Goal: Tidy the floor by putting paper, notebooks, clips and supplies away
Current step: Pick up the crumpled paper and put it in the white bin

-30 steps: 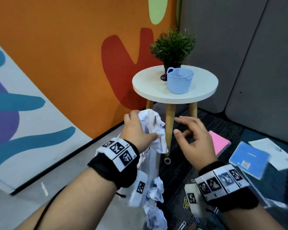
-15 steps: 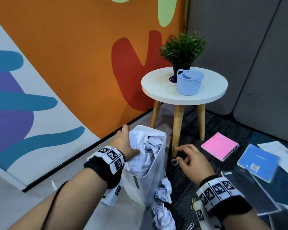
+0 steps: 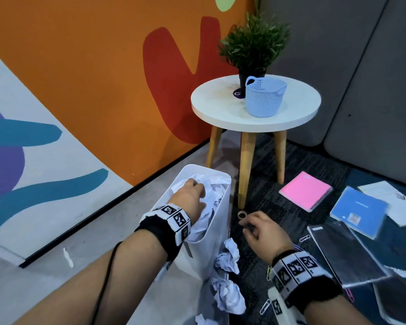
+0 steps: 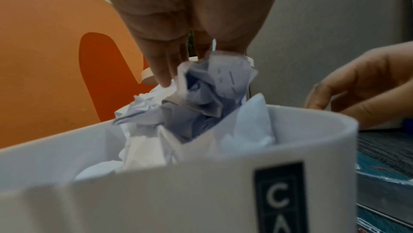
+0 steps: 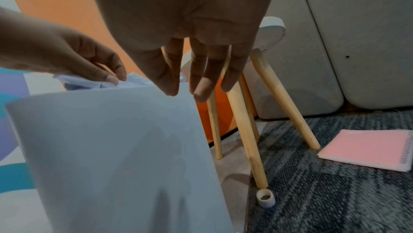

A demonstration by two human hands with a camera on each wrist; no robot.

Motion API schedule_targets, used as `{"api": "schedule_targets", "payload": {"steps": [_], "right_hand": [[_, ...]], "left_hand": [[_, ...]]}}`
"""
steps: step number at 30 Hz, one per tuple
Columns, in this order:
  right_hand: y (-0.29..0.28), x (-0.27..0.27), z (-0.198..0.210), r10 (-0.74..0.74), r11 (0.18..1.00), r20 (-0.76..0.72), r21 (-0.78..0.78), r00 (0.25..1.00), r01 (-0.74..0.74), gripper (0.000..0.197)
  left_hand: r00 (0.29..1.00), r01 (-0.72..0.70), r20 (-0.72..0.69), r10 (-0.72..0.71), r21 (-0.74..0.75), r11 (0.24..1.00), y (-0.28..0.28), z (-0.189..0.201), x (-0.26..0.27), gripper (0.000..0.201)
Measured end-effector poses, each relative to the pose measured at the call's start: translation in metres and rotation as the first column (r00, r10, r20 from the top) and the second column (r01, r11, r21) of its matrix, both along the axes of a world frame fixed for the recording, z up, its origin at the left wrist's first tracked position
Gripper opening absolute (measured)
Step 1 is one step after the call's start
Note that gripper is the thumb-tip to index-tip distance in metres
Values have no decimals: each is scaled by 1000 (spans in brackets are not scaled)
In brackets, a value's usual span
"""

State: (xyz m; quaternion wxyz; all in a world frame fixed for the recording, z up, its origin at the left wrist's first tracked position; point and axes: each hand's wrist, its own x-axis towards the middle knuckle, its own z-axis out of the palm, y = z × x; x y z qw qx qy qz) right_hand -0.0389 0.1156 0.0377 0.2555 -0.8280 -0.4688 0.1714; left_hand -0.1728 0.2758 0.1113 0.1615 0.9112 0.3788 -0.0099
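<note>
Left hand point(image 3: 189, 195) presses down, fingers on the crumpled paper point(image 4: 208, 85) heaped in the white bin point(image 3: 209, 249), seemingly packing it to make room, while right hand point(image 3: 263, 231) hangs relaxed and empty just beside the bin, with more paper balls point(image 3: 229, 295) at its foot.

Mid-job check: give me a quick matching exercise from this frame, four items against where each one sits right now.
Items:
1. blue basket
2. pink notebook
3. left hand
4. tape roll

Places:
A. on the carpet, right of the table legs
B. on the crumpled paper in the white bin
C. on the round table, in front of the plant
D. on the floor at the foot of a table leg

Pairs: 1-C, 2-A, 3-B, 4-D
</note>
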Motion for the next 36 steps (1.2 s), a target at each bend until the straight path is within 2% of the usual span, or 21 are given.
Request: {"api": "schedule_targets", "payload": {"steps": [2,5,8,13,15,20,24,26,28,32,36], "right_hand": [[-2,1,-8,4,999,-7,-48,1000,-5,18],[-5,3,-19,1,996,-18,-93,1000,-3,18],[-8,4,-22,3,991,-28,-132,1000,-7,19],[-13,9,-28,-22,981,-31,-192,999,16,19],[-15,11,-30,-26,978,-37,-206,999,18,19],[-12,15,-33,-10,974,-35,-228,999,1,21],[-7,18,-55,2,958,-60,-286,998,-19,34],[-4,18,-73,-38,951,-123,-308,992,-2,36],[-3,18,-94,-18,948,-168,-316,986,-37,36],[-1,8,-136,-8,951,-204,-306,979,-56,42],[8,-7,-166,21,957,-214,-278,977,-81,38]], "left_hand": [[1000,9,0,-9,41,999,2,-3,3,24],[998,-65,7,65,87,994,0,-1,3,24],[995,-75,-57,81,105,992,-5,6,6,28],[993,49,-114,-23,228,972,-19,15,16,51],[993,94,-93,-71,277,956,-32,20,23,54],[975,222,-33,-220,204,954,-75,19,45,48],[971,238,-29,-238,9,971,-112,-22,54,51],[975,204,-64,-211,-104,973,-121,-52,52,51],[981,160,-84,-176,-177,971,-124,-82,44,54],[984,88,-132,-119,-217,972,-111,-132,24,75],[980,68,-166,-110,-244,968,-98,-157,7,71]]}}
